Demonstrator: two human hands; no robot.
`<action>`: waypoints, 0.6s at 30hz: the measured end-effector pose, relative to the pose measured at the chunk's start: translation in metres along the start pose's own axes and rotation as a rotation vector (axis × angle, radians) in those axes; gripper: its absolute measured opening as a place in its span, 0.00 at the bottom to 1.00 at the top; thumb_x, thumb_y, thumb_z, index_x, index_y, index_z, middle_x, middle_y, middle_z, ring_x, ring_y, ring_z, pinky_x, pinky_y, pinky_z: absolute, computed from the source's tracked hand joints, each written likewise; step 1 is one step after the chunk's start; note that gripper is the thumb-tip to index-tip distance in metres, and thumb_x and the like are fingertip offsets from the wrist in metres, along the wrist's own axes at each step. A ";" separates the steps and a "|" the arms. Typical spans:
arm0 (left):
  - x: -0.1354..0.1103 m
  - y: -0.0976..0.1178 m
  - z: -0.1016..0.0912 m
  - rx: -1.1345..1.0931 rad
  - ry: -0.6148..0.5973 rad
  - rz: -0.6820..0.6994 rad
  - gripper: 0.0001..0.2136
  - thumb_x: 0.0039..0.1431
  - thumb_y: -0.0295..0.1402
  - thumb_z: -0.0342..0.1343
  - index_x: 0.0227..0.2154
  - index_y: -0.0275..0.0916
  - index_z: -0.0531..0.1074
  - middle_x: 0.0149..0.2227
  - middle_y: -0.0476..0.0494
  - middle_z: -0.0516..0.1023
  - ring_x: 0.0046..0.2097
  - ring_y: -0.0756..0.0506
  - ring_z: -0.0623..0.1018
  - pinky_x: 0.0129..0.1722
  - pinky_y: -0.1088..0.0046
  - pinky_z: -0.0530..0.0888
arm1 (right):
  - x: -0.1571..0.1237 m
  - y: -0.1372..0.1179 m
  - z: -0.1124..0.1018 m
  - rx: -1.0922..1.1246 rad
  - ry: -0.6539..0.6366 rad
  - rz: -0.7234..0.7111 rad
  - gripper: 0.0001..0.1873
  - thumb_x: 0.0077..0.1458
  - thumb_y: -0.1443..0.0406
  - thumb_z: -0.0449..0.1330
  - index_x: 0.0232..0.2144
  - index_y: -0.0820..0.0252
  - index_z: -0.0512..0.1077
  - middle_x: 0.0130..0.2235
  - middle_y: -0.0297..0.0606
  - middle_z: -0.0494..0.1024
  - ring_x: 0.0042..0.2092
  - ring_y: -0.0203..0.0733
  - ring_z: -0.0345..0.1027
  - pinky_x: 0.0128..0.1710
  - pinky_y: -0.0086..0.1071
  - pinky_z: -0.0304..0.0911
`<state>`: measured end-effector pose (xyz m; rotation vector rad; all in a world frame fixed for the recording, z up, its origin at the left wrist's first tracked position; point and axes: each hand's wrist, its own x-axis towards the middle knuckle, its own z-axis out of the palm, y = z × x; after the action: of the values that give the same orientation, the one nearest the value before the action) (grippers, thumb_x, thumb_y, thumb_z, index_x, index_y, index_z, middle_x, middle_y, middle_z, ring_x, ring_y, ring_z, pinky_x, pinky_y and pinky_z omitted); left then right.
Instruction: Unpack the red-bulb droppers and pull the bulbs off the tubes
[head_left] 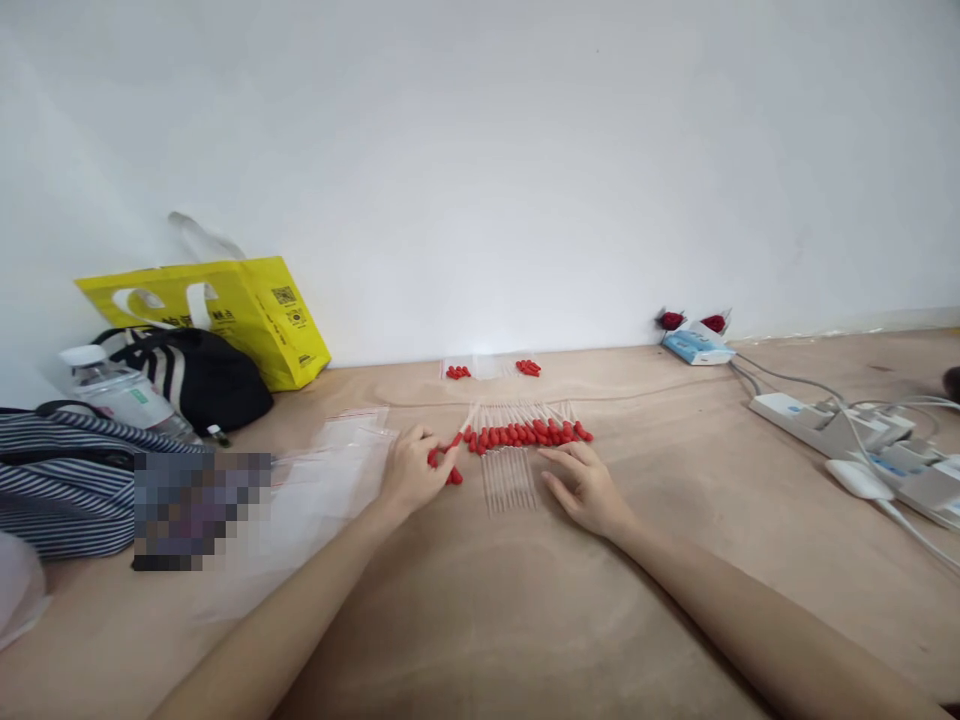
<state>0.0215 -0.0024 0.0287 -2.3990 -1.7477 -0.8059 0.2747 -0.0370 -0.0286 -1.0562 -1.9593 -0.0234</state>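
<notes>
A row of thin pale sticks with red bulb-like tips (529, 433) lies across the middle of the wooden table. Bare ends of clear thin sticks (510, 485) fan toward me below it. At the row's left end, my left hand (416, 468) pinches a thin stick with a red part near its fingertips. A few red pieces (454, 477) lie just under and beside that hand. My right hand (583, 488) rests at the row's right side, fingers apart and near the sticks, with nothing visible in it.
Clear plastic bags (330, 480) lie to the left. Two small bags with red pieces (529, 368) lie by the wall. A yellow bag (292, 330), black pouch (202, 380), bottle (127, 395) and striped bag (67, 490) stand left. Right are a tissue pack (697, 347) and power strips (825, 425).
</notes>
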 end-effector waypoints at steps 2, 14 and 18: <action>-0.019 -0.001 -0.004 -0.081 0.058 0.175 0.09 0.52 0.35 0.51 0.24 0.40 0.74 0.29 0.46 0.71 0.35 0.46 0.71 0.37 0.69 0.67 | 0.000 -0.006 0.000 -0.032 0.013 -0.047 0.22 0.53 0.65 0.53 0.51 0.59 0.60 0.42 0.45 0.69 0.44 0.43 0.63 0.43 0.39 0.61; -0.050 0.015 0.017 -0.134 0.112 0.465 0.04 0.52 0.32 0.53 0.27 0.40 0.71 0.30 0.47 0.72 0.35 0.47 0.69 0.38 0.68 0.65 | 0.004 -0.033 0.008 -0.114 -0.127 -0.275 0.13 0.55 0.61 0.53 0.43 0.52 0.69 0.38 0.35 0.77 0.49 0.43 0.62 0.55 0.51 0.41; -0.051 0.014 0.016 -0.136 0.113 0.467 0.04 0.53 0.33 0.53 0.28 0.40 0.71 0.30 0.47 0.72 0.36 0.47 0.69 0.38 0.67 0.65 | 0.004 -0.034 0.013 -0.074 -0.071 -0.300 0.09 0.55 0.65 0.54 0.37 0.51 0.72 0.29 0.31 0.78 0.44 0.41 0.66 0.55 0.51 0.40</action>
<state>0.0292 -0.0459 -0.0037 -2.6274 -1.0543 -0.9863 0.2411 -0.0507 -0.0212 -0.8105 -2.1809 -0.2267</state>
